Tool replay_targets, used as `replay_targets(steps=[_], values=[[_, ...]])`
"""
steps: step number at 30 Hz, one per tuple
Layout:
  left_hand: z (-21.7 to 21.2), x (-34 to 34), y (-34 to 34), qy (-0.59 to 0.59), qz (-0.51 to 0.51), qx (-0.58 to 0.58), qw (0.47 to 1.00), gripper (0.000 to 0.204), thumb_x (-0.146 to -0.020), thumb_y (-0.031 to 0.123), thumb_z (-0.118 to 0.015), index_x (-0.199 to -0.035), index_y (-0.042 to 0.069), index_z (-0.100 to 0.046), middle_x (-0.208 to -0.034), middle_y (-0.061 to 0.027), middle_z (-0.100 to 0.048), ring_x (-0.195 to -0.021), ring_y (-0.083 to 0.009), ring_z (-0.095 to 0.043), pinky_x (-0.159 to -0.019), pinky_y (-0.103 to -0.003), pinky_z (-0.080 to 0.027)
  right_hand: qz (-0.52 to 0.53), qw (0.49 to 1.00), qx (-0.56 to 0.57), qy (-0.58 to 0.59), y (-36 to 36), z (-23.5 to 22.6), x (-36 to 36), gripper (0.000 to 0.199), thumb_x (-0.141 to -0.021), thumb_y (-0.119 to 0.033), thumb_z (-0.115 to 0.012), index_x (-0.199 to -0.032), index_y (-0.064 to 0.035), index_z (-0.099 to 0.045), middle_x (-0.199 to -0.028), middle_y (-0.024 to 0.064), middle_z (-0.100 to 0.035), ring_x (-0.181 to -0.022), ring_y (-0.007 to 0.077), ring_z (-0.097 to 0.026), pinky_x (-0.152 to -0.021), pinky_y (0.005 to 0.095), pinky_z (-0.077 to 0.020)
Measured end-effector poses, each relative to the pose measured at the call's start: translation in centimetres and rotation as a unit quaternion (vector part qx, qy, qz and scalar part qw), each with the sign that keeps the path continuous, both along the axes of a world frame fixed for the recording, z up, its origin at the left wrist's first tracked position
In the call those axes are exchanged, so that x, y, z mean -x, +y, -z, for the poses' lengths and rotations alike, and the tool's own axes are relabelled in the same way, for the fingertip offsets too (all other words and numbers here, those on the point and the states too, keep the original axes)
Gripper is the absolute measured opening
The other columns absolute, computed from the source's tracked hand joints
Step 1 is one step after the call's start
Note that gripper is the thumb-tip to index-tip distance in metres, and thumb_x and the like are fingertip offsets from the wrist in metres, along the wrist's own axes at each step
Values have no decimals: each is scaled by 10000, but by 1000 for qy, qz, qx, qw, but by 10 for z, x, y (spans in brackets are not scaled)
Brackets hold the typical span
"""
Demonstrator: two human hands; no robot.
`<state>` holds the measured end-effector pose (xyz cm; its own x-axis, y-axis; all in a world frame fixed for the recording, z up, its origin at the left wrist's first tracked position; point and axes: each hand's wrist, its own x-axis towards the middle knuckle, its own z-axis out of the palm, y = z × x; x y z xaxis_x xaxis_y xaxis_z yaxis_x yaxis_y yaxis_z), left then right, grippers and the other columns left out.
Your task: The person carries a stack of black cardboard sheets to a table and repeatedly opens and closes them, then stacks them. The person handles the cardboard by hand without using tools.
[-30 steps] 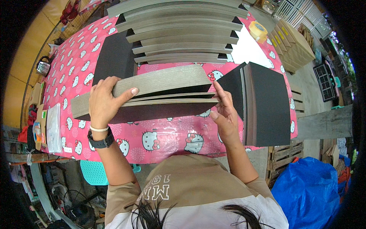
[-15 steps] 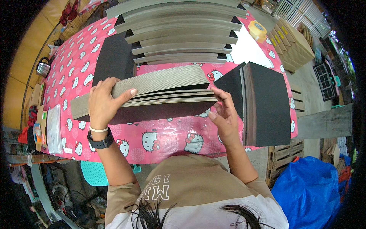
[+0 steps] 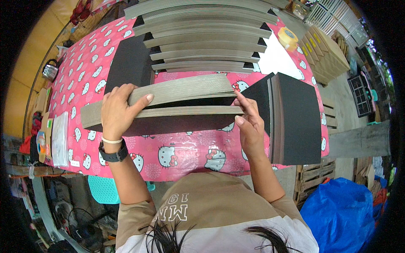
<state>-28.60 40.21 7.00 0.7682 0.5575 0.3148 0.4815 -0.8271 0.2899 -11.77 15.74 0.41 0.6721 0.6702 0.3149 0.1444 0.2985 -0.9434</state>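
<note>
A thick stack of black boards with grey edges [image 3: 181,92] stands on edge before me, split into an upper and a lower bundle. A dark gap between them widens toward the right end. My left hand [image 3: 119,110] wraps over the left part of the stack, with the thumb lying along the edges. At the right end, my right hand [image 3: 252,124] touches the boards' corners. Its index finger is at the upper bundle's corner and its thumb by the lower one. Another pile of black boards [image 3: 295,120] stands to the right of that hand.
Several rows of grey-edged boards [image 3: 206,44] fill the far side of the pink patterned table cover [image 3: 190,154]. More black boards [image 3: 130,61] lie at the left. A tape roll [image 3: 288,39] sits on white sheets [image 3: 276,59] at the far right. Clear plastic sleeves [image 3: 60,139] lie at the left edge.
The loose boards that crossed the gap no longer show there, and the gap is wider and darker. My right index finger has moved up to the upper bundle's corner.
</note>
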Motion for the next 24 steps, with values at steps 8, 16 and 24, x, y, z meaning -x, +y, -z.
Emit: replay_targets(steps=[8, 16, 24], values=[[1, 0, 2, 1, -6, 2, 1000, 508, -723, 515, -614, -821, 17, -614, -715, -111, -556, -722, -278, -514, -674, -375, -371, 19, 999, 19, -22, -3, -5, 8, 571, -776, -174, -622, -1286, 9, -443, -1080, 78, -408, -1095, 186, -410, -991, 316, -287], [-1, 0, 2, 24, -1, -15, 1000, 438, -772, 462, -580, -849, 32, -617, -739, -120, -574, -723, -281, -514, -662, -379, -385, 0, 999, -19, 43, 0, -1, 5, 572, -789, -152, -593, -1308, 7, -413, -1099, 77, -429, -1074, 175, -419, -968, 297, -306], [-2, -1, 0, 23, -12, 7, 1000, 528, -746, 546, -575, -841, 30, -625, -744, -107, -568, -749, -276, -517, -698, -379, -369, -1, 1000, 1, 4, -1, 2, -1, 543, -786, -167, -587, -1279, 15, -450, -1097, 75, -433, -1051, 171, -424, -953, 292, -309]])
